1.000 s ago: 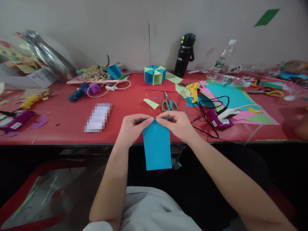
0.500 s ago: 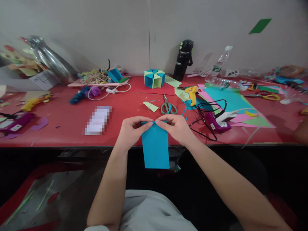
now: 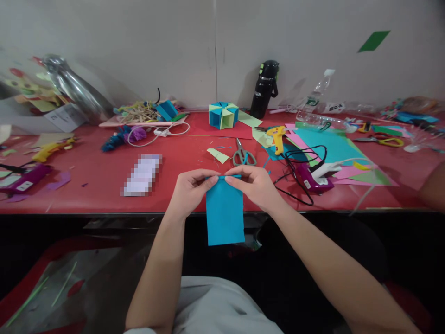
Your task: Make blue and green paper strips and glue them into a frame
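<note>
Pinching the upper edge of a flat, sky-blue rectangular paper (image 3: 225, 213) between thumb and fingers of the bare left hand (image 3: 189, 190), and in the same manner between thumb and fingers of the bare right hand (image 3: 255, 185). Hanging straight down from both hands, with the lower part below the front edge of the red tabletop (image 3: 174, 157). Showing under the fingertips, a narrow blue band (image 3: 223, 178) along the top, seemingly a small fold or roll; too covered to tell exactly.

For good work here, better to match the pressure of both thumbs, then to press from the middle outward, little by little, toward each side. Good also to compare the band's width near the left hand with the width near the right hand, before making the crease sharp. With uneven pinching, likely to get a slanted band or a small wrinkle. Important not to pull the hands apart strongly, because of risk of tearing thin paper. For a firmer crease, advisable to lay the paper on the tabletop just ahead of the hands, away from the grey-green-handled scissors (image 3: 244, 158) and the pale green paper scrap (image 3: 218, 155) beyond the fingertips.
</note>
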A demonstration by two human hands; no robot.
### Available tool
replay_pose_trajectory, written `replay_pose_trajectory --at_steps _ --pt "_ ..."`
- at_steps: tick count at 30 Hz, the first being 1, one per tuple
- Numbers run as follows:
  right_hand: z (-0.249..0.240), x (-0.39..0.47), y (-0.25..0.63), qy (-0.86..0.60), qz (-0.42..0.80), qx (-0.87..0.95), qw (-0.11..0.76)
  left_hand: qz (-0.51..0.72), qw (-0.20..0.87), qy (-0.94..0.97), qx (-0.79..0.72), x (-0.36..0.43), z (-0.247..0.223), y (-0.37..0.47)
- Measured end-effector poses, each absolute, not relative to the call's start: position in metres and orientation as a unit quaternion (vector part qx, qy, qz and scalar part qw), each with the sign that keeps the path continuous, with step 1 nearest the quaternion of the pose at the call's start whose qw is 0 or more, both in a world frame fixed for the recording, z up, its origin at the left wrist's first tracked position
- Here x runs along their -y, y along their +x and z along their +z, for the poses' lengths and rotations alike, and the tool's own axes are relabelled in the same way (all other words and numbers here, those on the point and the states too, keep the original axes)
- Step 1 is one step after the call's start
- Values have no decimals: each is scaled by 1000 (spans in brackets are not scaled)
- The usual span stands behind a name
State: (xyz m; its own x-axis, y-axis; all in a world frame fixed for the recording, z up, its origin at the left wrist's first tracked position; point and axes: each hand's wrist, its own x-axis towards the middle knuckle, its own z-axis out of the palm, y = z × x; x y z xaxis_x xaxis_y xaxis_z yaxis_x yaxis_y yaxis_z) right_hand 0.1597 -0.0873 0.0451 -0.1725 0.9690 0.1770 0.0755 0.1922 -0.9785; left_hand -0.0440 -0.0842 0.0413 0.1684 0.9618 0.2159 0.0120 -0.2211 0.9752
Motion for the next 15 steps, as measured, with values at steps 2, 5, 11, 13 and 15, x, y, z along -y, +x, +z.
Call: replay_pose_trajectory --at_steps 2,5,11,13,15 --pt "46 89 159 -432 470 604 477 504 469 604 -401 83 39 -46" --pt "51 93 157 -423 469 602 488 515 463 604 -395 80 35 -48" --pt "60 100 156 -371 484 614 501 545 475 587 -365 75 27 -52" --pt "62 100 157 -364 494 607 505 545 481 587 -356 75 27 -53" --pt "61 99 158 -358 508 597 508 544 482 589 -352 77 28 -54"
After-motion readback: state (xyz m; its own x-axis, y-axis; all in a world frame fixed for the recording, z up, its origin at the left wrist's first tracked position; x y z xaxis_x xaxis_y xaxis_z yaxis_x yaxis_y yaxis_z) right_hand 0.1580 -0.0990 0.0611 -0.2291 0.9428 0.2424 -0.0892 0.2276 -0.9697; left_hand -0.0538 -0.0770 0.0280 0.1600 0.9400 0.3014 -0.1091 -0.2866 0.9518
